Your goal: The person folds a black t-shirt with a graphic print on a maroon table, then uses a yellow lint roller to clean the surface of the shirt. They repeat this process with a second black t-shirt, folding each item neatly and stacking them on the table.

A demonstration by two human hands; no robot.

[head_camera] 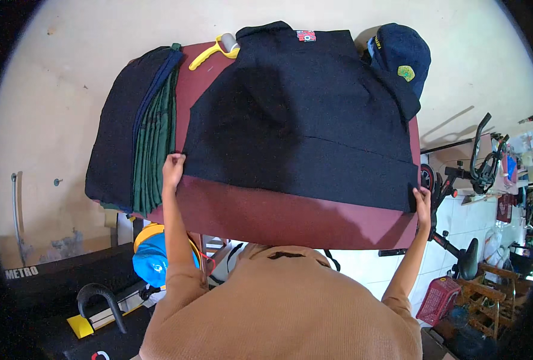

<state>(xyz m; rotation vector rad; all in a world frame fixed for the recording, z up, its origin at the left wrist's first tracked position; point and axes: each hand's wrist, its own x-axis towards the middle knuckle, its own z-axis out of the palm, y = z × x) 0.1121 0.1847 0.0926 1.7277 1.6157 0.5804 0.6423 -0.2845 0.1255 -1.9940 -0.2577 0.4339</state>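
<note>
A black garment [338, 126] with a bright tag near its upper edge lies spread over a maroon padded board [257, 216]. My left hand [173, 170] pinches the garment's lower left corner. At the lower right corner, the fingers of my right hand [422, 204] grip the cloth edge. The near hem runs between my two hands, with a strip of maroon cover showing below it. Close to my left hand sits a stack of folded garments, a black one [122, 130] beside pleated green cloth [156, 148].
A lint roller [214, 51] with a yellow handle lies at the board's far edge. A navy cap [401, 54] with an emblem rests at the far right. An exercise bike [455, 180] and a red plastic basket [438, 300] stand on the right; a blue bag [151, 261] is below left.
</note>
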